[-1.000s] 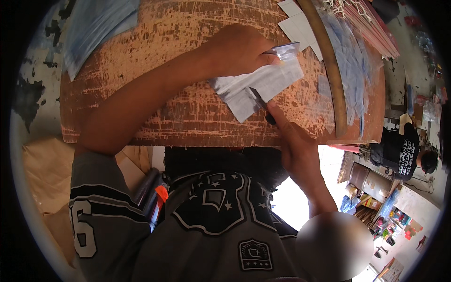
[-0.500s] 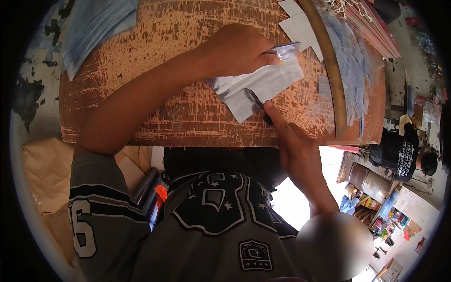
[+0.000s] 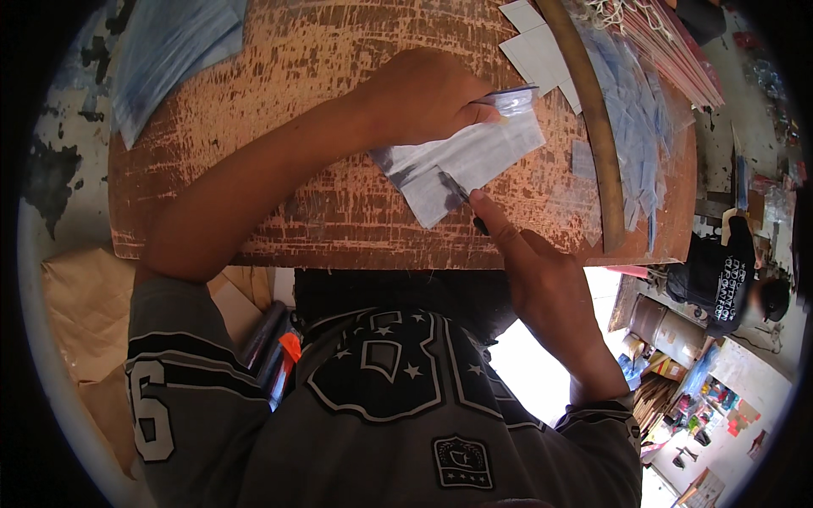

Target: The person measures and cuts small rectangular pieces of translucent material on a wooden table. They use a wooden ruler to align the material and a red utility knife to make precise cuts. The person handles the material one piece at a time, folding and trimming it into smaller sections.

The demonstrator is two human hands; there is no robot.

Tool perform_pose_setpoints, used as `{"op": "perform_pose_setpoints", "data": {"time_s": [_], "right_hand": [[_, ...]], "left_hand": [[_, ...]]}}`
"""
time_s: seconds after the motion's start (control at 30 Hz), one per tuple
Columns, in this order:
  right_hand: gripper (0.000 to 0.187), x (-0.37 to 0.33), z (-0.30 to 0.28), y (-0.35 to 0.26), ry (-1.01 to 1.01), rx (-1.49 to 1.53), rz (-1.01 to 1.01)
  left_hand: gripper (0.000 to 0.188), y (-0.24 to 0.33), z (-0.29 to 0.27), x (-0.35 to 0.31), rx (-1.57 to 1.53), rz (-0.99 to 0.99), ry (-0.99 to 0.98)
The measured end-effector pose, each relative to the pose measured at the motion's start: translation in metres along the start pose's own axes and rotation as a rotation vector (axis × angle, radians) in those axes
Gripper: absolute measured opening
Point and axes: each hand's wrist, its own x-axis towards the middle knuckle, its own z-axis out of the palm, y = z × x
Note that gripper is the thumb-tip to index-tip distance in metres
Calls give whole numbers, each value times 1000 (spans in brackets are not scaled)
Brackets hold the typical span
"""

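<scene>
My left hand (image 3: 428,97) is closed on the upper edge of a small sheet of white paper and clear plastic (image 3: 500,148), its thumb pressing near the folded-back plastic at the far edge. The sheet lies on the worn wooden table. In my right hand (image 3: 542,262) is a small dark-handled knife (image 3: 460,190), with the index finger stretched along it. The blade's tip rests on or just above the middle of the sheet; I cannot tell which. Part of the handle is hidden under my fingers.
A long curved wooden strip (image 3: 600,127) lies right of the sheet, beside white cards (image 3: 538,52) and scattered clear plastic pieces (image 3: 631,127). Bluish plastic sheets (image 3: 178,63) are stacked at far left. Pink strips with white cord (image 3: 656,46) sit far right. A person (image 3: 720,279) is beyond the table's right edge.
The knife has turned so less of its blade faces up, and my right hand has shifted slightly nearer me and left. My left hand keeps its hold on the sheet.
</scene>
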Motion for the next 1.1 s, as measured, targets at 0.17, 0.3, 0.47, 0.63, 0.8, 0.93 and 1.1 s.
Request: {"op": "perform_pose_setpoints", "data": {"time_s": [0.17,0.3,0.47,0.63,0.8,0.93,1.1], "right_hand": [[79,-2,1,0,-7,-27,-1],[80,-2,-1,-1,-11,-52,3],[91,-6,0,4,41,-118,-72],[90,-24,0,7,-3,-94,-10],[71,-37,-16,4,-72,30,127],[66,-32,-6,4,59,131,93],[83,-8,38,15,321,97,-84]], "left_hand": [[43,-3,1,0,18,18,16],[42,0,-2,0,-17,-4,-8],[40,-1,2,1,2,17,21],[38,-2,6,2,4,18,26],[39,0,4,2,31,-12,-2],[39,-1,5,2,52,5,30],[47,-2,4,5,23,13,20]]}}
